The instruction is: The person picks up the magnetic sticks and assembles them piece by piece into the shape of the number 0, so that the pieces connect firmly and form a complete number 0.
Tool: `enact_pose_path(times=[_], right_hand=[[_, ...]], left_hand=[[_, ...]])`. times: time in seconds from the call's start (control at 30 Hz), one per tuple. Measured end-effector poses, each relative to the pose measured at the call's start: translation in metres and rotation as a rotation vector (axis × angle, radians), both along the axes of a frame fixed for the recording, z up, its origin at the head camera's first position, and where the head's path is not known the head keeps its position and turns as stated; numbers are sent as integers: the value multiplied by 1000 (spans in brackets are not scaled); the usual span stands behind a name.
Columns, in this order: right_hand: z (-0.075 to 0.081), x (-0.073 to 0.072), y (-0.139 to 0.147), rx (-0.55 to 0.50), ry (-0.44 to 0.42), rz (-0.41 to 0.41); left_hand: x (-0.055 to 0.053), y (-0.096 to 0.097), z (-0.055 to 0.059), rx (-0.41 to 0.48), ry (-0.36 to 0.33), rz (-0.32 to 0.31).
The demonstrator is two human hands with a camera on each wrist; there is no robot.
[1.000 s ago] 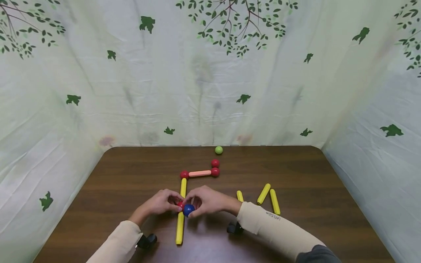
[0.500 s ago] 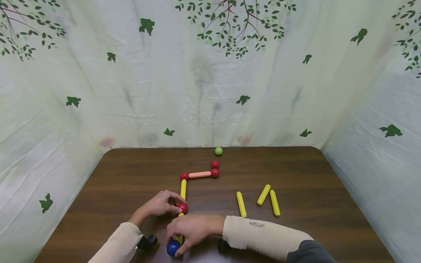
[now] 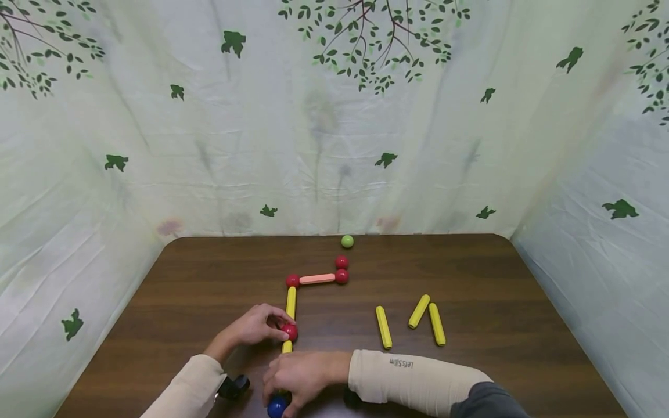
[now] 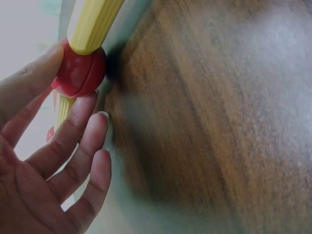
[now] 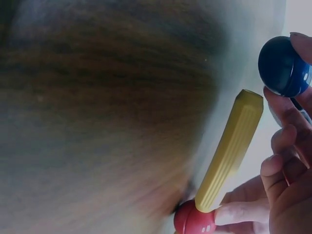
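With thumb and fingers my left hand point(image 3: 256, 324) pinches a red ball point(image 3: 290, 332) at the middle of the table. One yellow rod point(image 3: 291, 303) runs from this ball to the far side, and another yellow rod point(image 5: 231, 148) sticks out on the near side. My right hand point(image 3: 308, 374) holds a blue ball point(image 5: 282, 66) between thumb and fingertips. In the right wrist view, a small gap separates the blue ball from the near rod's free end. The right hand hides most of that rod in the head view.
Beyond, a red ball point(image 3: 293, 281) joins the far rod to a pink rod point(image 3: 317, 279), which reaches another red ball point(image 3: 342, 276). One more red ball point(image 3: 342, 262) and a green ball point(image 3: 347, 241) lie behind. Loose yellow rods point(image 3: 384, 328) are on the right.
My right hand has moved the blue ball from beside the held red ball toward the table's near side, by the near rod's end. The left hand stays on the red ball.
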State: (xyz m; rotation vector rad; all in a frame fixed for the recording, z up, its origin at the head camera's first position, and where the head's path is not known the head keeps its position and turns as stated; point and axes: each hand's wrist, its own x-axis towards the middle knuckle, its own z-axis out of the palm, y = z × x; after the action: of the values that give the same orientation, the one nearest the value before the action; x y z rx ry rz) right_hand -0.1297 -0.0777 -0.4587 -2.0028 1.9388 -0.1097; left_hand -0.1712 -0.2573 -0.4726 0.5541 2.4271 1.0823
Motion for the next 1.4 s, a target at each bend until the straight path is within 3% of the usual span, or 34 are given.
enact_pose_path(times=[0.33,0.87,1.0,1.2,1.4], right_hand=[[-4,-2,-1,22,38,3],[-6,-2,1,27,-4,-28],[-5,-2,4,18,-59,-43],[2,-9,15,-39,-199,-106],[5,-22,43,-136,-220,-244]], left_hand=[[0,0,2,-4,-1,-3],[0,0,2,-22,-33,19],[1,0,1,-23,-37,20],[2,1,2,-13,-37,16],[1,1,2,-5,-20,2]])
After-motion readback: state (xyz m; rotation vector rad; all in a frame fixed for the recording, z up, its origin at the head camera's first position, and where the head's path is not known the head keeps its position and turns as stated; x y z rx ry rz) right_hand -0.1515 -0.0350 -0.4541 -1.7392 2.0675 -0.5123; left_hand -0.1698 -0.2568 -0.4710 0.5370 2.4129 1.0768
